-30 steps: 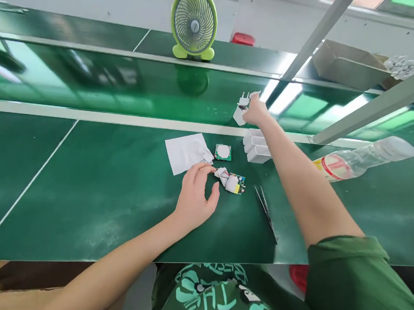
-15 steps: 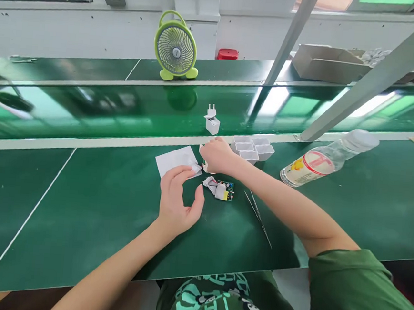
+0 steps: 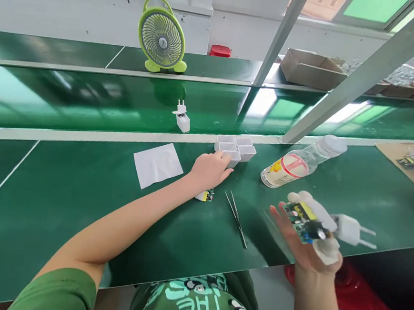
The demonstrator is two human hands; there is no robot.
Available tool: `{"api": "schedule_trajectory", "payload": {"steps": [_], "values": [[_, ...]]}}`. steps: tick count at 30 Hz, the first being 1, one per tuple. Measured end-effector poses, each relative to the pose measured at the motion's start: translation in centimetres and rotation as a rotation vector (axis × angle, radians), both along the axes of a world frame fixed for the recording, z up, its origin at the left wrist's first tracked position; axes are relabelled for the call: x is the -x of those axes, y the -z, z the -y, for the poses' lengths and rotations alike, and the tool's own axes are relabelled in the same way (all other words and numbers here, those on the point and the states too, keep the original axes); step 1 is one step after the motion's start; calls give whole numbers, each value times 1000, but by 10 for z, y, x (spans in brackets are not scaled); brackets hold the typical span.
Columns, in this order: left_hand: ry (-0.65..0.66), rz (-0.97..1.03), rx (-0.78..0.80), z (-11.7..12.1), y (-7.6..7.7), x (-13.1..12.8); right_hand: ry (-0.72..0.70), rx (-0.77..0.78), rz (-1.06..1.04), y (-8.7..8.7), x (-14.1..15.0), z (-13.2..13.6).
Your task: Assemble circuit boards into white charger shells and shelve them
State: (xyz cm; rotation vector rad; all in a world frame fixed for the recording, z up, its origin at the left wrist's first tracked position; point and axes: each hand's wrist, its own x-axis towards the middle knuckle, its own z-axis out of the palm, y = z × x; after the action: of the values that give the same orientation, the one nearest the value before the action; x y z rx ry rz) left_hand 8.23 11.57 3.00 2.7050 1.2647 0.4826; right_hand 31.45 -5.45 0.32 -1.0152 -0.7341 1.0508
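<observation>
My left hand (image 3: pixel 210 171) reaches across to the small white plastic cases (image 3: pixel 246 152) and has its fingers on the nearest one, with the thumb at its front side. Partly hidden under that forearm lies a small circuit board (image 3: pixel 209 196) with yellow and white parts. On the right, my right hand (image 3: pixel 303 252) is turned palm up, holding a charger circuit board (image 3: pixel 300 222) joined to a white two-pin plug (image 3: pixel 349 230). Rounded white pieces sit around the board in this hand. Tweezers (image 3: pixel 237 219) lie on the green table between my arms.
A white paper sheet (image 3: pixel 158 164) lies to the left. Beyond the rail stands a white plug adapter (image 3: pixel 182 119). A clear bottle (image 3: pixel 301 165) lies at right, near a cardboard sheet (image 3: pixel 400 158) with bagged parts. Further back are a green fan (image 3: pixel 162 39) and a metal post (image 3: pixel 356 76).
My right hand has moved from the paper area to the lower right, holding a board with a plug. My left hand has crossed over to the white cases. The view has shifted right.
</observation>
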Motion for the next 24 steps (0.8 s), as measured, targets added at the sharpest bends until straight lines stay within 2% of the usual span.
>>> {"api": "schedule_trajectory", "payload": {"steps": [3,6,8,10,13,15,17,19,22,24], "values": [[-17,-54,3,-7,1,-8,33,-39,-78,23,-1,18],[-28,-60,2,-9,0,-3,35,-90,-121,26,2,20],[-29,-49,-4,-2,-4,8,42,-113,-153,25,4,17],[-14,20,-38,16,-9,24,52,-111,-185,24,7,14],[49,246,-102,56,-16,52,4,-97,-218,25,13,10],[95,358,-69,83,-16,66,-35,-111,-214,24,20,6],[132,417,-12,104,-9,73,-58,-123,-191,22,31,0],[171,436,35,116,5,75,-74,-127,-193,19,44,-6],[247,420,101,122,26,77,-151,-105,-234,17,59,-10],[304,412,185,121,34,80,-201,-102,-197,18,63,-9]]}}
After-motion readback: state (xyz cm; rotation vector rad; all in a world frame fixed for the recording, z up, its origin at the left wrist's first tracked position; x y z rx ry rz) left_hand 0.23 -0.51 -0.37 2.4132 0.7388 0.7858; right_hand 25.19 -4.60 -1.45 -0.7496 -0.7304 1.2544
